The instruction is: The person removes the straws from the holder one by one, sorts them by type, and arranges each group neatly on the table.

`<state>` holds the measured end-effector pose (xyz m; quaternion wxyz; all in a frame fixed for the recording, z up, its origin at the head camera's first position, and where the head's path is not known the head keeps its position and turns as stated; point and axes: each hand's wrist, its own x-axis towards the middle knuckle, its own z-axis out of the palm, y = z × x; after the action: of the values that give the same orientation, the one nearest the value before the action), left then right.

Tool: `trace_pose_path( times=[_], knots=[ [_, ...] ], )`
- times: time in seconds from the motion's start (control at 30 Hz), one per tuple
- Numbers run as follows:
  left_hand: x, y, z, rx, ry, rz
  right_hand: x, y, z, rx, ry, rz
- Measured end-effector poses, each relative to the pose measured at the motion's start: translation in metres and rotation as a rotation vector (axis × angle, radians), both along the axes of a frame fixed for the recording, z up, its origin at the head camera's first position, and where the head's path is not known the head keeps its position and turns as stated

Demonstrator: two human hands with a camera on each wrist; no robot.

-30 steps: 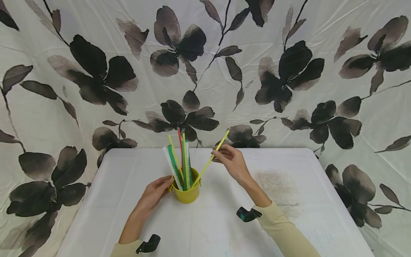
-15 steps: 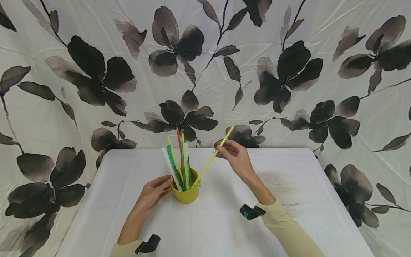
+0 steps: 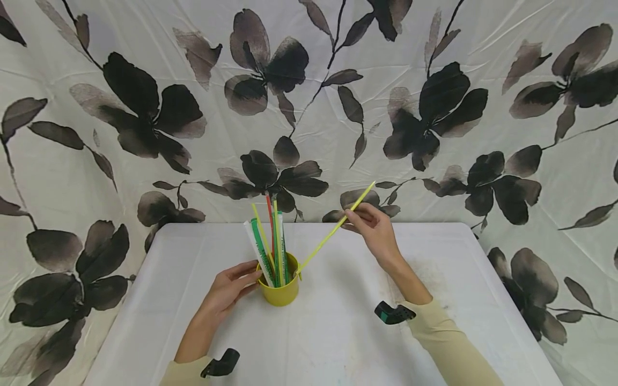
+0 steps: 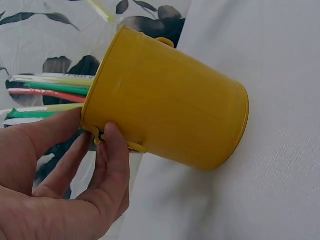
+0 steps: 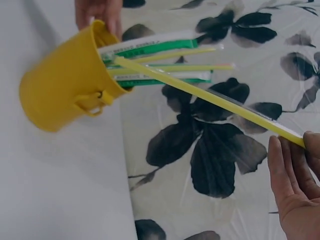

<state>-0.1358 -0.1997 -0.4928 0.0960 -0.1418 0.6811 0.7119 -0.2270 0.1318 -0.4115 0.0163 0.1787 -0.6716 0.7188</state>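
Note:
A small yellow bucket (image 3: 280,294) stands upright on the white table, holding several upright sticks. Among them are green-and-white printed packets (image 3: 261,251), thin yellow straws (image 4: 62,107) and a red straw (image 3: 270,220). At the bucket's left side my left hand (image 3: 232,289) pinches the rim by the handle lug, thumb on the rim and fingers at the lug (image 4: 100,135). Right of the bucket, my right hand (image 3: 374,233) pinches a long yellow straw (image 3: 328,237) near its upper end. That straw slants down to the bucket's right rim; whether its tip is inside I cannot tell.
The white table (image 3: 328,332) ends at a back edge against a floral curtain (image 3: 338,128). A brownish smudge (image 3: 425,268) marks the cloth beside the right forearm. Each wrist wears a black camera mount (image 3: 393,312).
My right hand has moved right and slightly up, drawing the yellow straw out to the bucket's rim. My left hand and the bucket stay nearly in place.

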Motion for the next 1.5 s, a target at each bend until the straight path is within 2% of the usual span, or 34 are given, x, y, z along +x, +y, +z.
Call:
trace_pose_path(
  times=[0.23,0.5,0.8,1.17,1.5],
  knots=[
    [-0.002,0.002,0.001,0.033,-0.025,0.000,-0.005,0.013,-0.001,0.027,-0.040,-0.006],
    [-0.006,0.001,-0.002,0.078,-0.029,-0.021,-0.008,0.023,-0.017,0.097,-0.097,0.002],
    [-0.006,0.003,0.001,0.080,-0.057,-0.019,-0.004,0.028,-0.046,0.150,-0.143,0.033],
    [-0.008,0.004,0.001,0.083,-0.064,-0.041,0.005,0.029,-0.085,0.168,-0.276,0.070],
    [-0.004,0.006,-0.001,0.078,-0.057,-0.034,0.015,0.021,-0.118,0.195,-0.336,0.106]
  ],
)
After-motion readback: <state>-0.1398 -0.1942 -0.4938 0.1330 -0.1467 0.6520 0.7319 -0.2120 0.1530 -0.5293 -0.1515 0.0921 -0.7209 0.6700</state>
